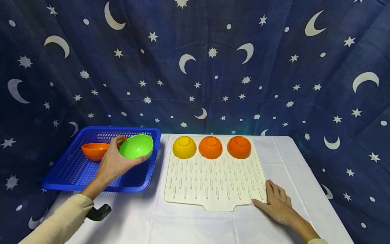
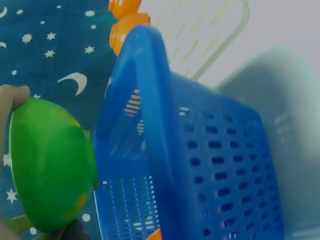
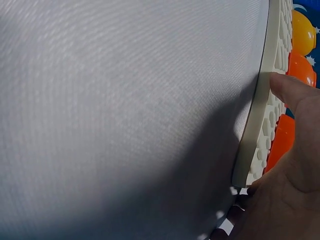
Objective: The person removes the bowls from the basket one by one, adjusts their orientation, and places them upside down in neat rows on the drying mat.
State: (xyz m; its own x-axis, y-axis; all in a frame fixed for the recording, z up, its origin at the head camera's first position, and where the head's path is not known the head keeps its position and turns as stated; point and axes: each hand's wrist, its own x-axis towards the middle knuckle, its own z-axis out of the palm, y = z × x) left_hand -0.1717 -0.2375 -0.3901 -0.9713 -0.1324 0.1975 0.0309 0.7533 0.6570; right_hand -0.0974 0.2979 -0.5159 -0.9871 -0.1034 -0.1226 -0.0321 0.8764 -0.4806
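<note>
My left hand (image 1: pixel 116 159) grips a green bowl (image 1: pixel 136 146) by its sides, over the right part of the blue basket (image 1: pixel 154 159). In the left wrist view the green bowl (image 2: pixel 47 165) is tilted on its side, beside the basket rim (image 2: pixel 155 110). An orange bowl (image 1: pixel 94 151) lies in the basket; a bit of red shows behind my fingers. My right hand (image 1: pixel 278 205) rests at the lower right corner of the cream drying mat (image 1: pixel 213 189), thumb on its front edge, as the right wrist view also shows with the thumb (image 3: pixel 285 87).
Along the mat's back edge stand a yellow bowl (image 1: pixel 184 147) and two orange bowls (image 1: pixel 210 147), (image 1: pixel 239 147), all upside down. White cloth (image 1: pixel 176 223) covers the table. A dark blue curtain (image 1: pixel 213 81) with moons and stars hangs behind.
</note>
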